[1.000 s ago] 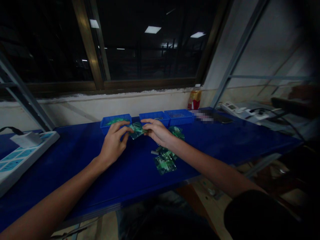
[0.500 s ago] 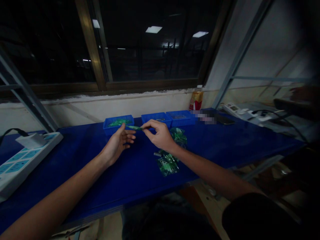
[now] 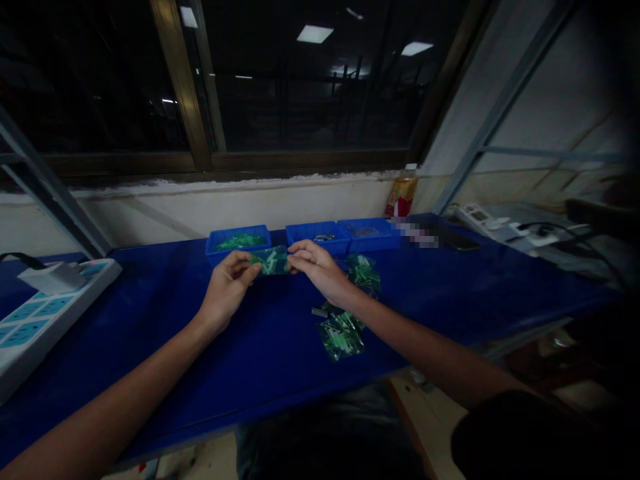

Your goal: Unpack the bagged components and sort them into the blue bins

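Observation:
Between my two hands, a small clear plastic bag [image 3: 273, 261] with green and pale pieces inside is stretched out level above the blue table. My left hand [image 3: 230, 283] pinches its left end between thumb and fingers. At the other end, the fingers of my right hand [image 3: 317, 267] grip the bag's right edge. Several similar filled bags [image 3: 343, 335] lie on the table below and beside my right forearm; more bags [image 3: 363, 272] sit just behind the right wrist. What the pieces are is too small to make out.
Along the wall stand a blue bin [image 3: 215, 241] of green pieces, a blue bin [image 3: 300, 233] with small metal parts and another blue bin [image 3: 380, 235]. A white power strip [image 3: 47, 310] lies at left. A dark phone [image 3: 457, 240] and a red-gold packet [image 3: 401, 197] are at the back right.
My left hand has closed on the bag's left end, its fingers spread before. The bag has turned from edge-on to show its flat face. The view has shifted slightly.

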`<control>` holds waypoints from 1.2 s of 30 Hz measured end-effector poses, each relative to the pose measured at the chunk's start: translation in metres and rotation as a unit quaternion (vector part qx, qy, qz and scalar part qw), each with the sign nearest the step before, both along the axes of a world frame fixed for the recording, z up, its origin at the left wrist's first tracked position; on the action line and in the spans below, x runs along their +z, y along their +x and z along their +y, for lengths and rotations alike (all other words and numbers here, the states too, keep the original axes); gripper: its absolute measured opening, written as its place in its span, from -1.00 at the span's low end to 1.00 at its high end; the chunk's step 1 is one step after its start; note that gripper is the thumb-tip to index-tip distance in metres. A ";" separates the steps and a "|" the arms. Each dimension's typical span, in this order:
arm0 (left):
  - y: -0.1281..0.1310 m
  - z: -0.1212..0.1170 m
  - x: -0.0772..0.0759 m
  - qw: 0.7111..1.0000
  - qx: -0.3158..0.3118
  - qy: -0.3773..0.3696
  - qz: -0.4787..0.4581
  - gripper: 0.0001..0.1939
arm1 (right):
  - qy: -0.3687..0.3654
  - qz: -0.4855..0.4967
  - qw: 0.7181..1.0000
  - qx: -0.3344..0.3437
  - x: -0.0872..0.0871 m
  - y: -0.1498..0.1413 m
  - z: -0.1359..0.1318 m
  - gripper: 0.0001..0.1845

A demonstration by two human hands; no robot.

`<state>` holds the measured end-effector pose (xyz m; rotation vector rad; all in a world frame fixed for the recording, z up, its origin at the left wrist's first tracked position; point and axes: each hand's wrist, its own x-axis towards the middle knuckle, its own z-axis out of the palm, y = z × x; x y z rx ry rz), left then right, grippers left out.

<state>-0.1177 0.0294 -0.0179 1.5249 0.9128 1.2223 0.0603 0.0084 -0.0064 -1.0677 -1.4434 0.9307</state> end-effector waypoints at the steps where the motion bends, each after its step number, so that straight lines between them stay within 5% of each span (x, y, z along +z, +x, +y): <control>1: 0.000 0.000 0.000 0.999 0.005 0.031 0.011 -0.84 | -0.018 0.028 0.999 0.005 -0.001 -0.001 0.000 -0.83; 4: 0.002 -0.001 0.001 0.994 0.024 0.099 0.037 -0.88 | -0.024 0.036 0.999 0.022 -0.001 0.000 0.000 -0.78; 10: 0.003 -0.004 0.005 0.989 0.055 0.119 0.069 -0.86 | 0.030 -0.059 0.995 0.079 0.008 0.010 -0.006 -0.82; 13: 0.009 -0.006 0.003 0.990 0.054 0.088 0.091 -0.86 | 0.118 -0.135 0.976 0.125 0.010 0.016 -0.014 -0.74; 19: 0.032 -0.017 0.001 0.998 0.017 -0.015 0.065 -0.83 | 0.192 -0.215 0.954 0.084 0.011 0.038 -0.015 -0.85; 26: 0.070 -0.020 0.011 0.999 0.033 -0.007 0.007 -0.88 | 0.129 -0.179 0.970 0.099 0.015 0.065 -0.013 -0.70; 30: 0.091 -0.021 0.012 0.999 0.026 0.030 0.017 -0.90 | 0.098 -0.130 0.985 0.054 0.011 0.081 -0.021 -0.69; 36: 0.089 -0.031 0.008 0.993 -0.026 0.073 0.086 -0.86 | -0.067 0.042 0.997 -0.003 0.009 0.094 -0.026 -0.80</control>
